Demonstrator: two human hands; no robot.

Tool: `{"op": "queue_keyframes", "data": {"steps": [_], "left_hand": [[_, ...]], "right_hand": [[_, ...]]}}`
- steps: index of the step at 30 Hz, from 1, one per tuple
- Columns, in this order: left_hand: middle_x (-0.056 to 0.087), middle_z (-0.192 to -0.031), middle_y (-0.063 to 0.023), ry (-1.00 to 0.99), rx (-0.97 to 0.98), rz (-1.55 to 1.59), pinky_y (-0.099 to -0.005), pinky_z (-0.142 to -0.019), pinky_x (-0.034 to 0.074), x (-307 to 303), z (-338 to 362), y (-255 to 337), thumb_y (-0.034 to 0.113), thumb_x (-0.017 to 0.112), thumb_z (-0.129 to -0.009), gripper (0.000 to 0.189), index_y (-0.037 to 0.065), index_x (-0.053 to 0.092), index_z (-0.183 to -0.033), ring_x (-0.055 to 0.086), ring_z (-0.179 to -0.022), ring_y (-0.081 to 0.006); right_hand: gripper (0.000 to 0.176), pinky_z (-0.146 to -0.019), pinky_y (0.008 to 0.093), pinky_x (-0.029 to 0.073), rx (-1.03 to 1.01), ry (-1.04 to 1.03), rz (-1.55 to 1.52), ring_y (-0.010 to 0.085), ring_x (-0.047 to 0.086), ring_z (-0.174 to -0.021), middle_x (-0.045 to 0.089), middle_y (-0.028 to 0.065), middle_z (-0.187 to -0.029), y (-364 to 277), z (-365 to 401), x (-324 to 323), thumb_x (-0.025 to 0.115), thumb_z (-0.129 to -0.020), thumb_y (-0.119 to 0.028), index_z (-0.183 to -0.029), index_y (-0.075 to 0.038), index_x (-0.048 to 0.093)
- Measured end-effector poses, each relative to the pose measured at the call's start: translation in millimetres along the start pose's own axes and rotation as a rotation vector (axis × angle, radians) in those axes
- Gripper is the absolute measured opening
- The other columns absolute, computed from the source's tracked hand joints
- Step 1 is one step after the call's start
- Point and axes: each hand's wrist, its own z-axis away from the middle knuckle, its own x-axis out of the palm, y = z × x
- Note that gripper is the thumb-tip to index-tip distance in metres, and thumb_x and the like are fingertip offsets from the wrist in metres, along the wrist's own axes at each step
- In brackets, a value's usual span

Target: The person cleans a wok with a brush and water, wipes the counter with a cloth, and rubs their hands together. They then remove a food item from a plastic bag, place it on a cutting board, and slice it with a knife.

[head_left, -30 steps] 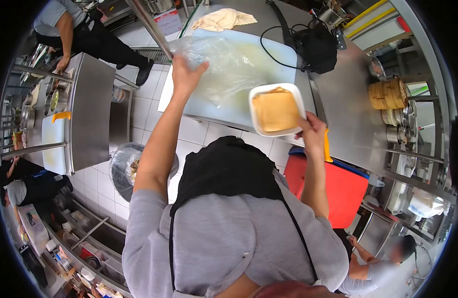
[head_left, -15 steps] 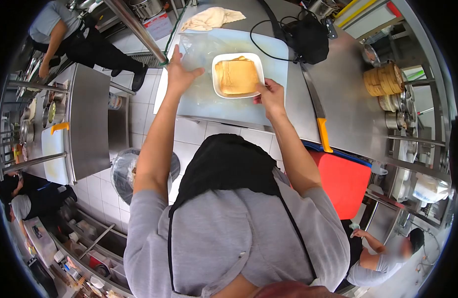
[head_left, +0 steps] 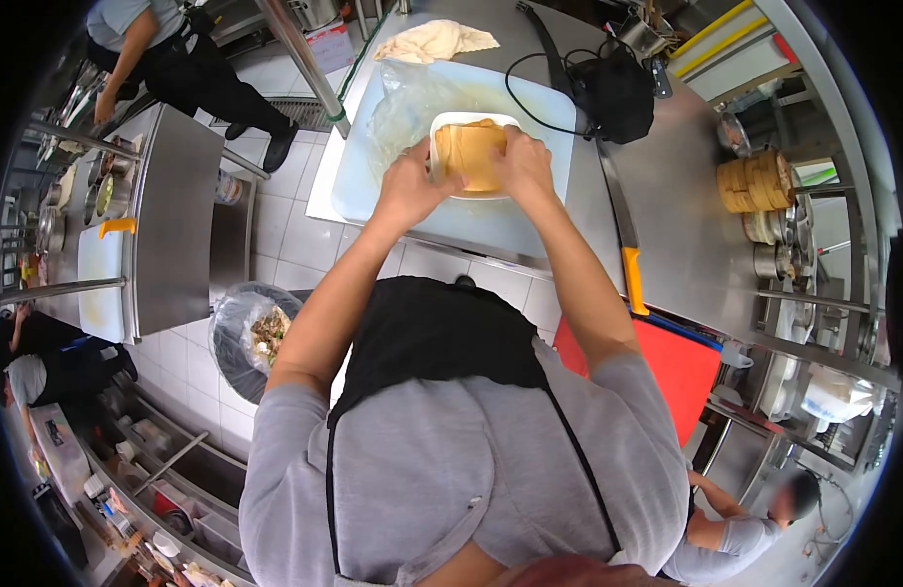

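A white square dish (head_left: 511,121) with rounded corners sits over the pale cutting board (head_left: 359,186). Smooth yellow-tan slices (head_left: 474,157) are stacked in it; their exact kind I cannot make out. My left hand (head_left: 410,188) is closed at the dish's left and near side, its thumb lying over the front of the slices. Around the right side curls my right hand (head_left: 528,164), its fingertips blurred against the slices. Part of the rim is hidden behind both hands. A clear plastic bag (head_left: 403,108) lies crumpled on the board, left of the dish.
On the steel counter to the right lies a long knife with an orange handle (head_left: 632,281). Behind it are a black bag with a cord (head_left: 613,98) and a cream cloth (head_left: 434,41). A lined waste bin (head_left: 238,338) stands left; a red board (head_left: 657,377) is at right. Other people work nearby.
My left hand has come in from the board's left side onto the dish. My right hand has moved up from the lower right corner to the right side. The camera view has shifted slightly.
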Motion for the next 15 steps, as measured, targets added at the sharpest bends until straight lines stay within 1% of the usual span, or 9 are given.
{"op": "queue_keyframes", "data": {"steps": [3,6,8,9,11,12,15], "left_hand": [[0.063,-0.108,-0.0250,0.056,0.081,-0.046,-0.0349,-0.078,0.054,14,5,-17,0.024,0.086,-0.067,0.096,-0.013,0.035,-0.140,0.066,-0.089,-0.0274],[0.059,-0.114,-0.0265,0.034,0.081,0.101,-0.0339,-0.080,0.054,19,6,-29,0.015,0.089,-0.064,0.107,-0.015,0.025,-0.144,0.065,-0.094,-0.0259],[0.057,-0.115,-0.0281,0.016,0.045,0.192,-0.0355,-0.087,0.052,16,5,-30,0.016,0.090,-0.062,0.107,-0.014,0.027,-0.143,0.062,-0.103,-0.0316],[0.056,-0.116,-0.0288,0.006,0.028,0.237,-0.0363,-0.090,0.050,15,5,-30,0.016,0.090,-0.061,0.107,-0.013,0.028,-0.143,0.060,-0.107,-0.0345],[0.057,-0.117,-0.0272,-0.009,0.011,0.333,-0.0343,-0.087,0.052,13,4,-29,0.012,0.090,-0.060,0.106,-0.013,0.028,-0.143,0.061,-0.108,-0.0304],[0.057,-0.117,-0.0264,-0.016,0.003,0.380,-0.0333,-0.085,0.053,12,3,-29,0.010,0.090,-0.060,0.106,-0.014,0.028,-0.143,0.061,-0.108,-0.0283],[0.056,-0.121,-0.0240,-0.049,0.001,0.382,-0.0314,-0.083,0.055,9,0,-35,0.007,0.089,-0.061,0.105,-0.014,0.027,-0.143,0.060,-0.110,-0.0244]], "right_hand": [[0.027,-0.080,0.0447,0.053,0.042,-0.052,0.006,0.0396,0.067,-0.087,0.069,0.0251,-0.090,-4,-13,7,0.069,-0.077,-0.017,-0.092,0.005,0.065],[0.030,-0.084,0.0429,0.053,0.057,-0.113,-0.051,0.0388,0.067,-0.090,0.069,0.0248,-0.091,-1,-20,10,0.070,-0.074,-0.019,-0.092,0.004,0.066],[0.030,-0.086,0.0417,0.053,0.074,-0.143,-0.085,0.0375,0.068,-0.092,0.069,0.0240,-0.092,2,-25,14,0.071,-0.072,-0.020,-0.092,0.004,0.068],[0.032,-0.083,0.0402,0.054,0.077,-0.147,-0.093,0.0344,0.069,-0.089,0.070,0.0204,-0.091,5,-27,18,0.072,-0.071,-0.022,-0.093,0.001,0.069],[0.035,-0.078,0.0372,0.055,0.079,-0.152,-0.111,0.0283,0.070,-0.085,0.073,0.0131,-0.089,9,-30,27,0.075,-0.068,-0.025,-0.096,-0.004,0.073],[0.035,-0.078,0.0370,0.055,0.080,-0.151,-0.151,0.0276,0.070,-0.084,0.073,0.0130,-0.090,10,-30,32,0.074,-0.069,-0.024,-0.097,-0.004,0.073],[0.032,-0.078,0.0366,0.055,0.079,-0.166,-0.297,0.0265,0.071,-0.082,0.073,0.0136,-0.092,14,-26,34,0.073,-0.071,-0.018,-0.100,-0.004,0.073]]}}
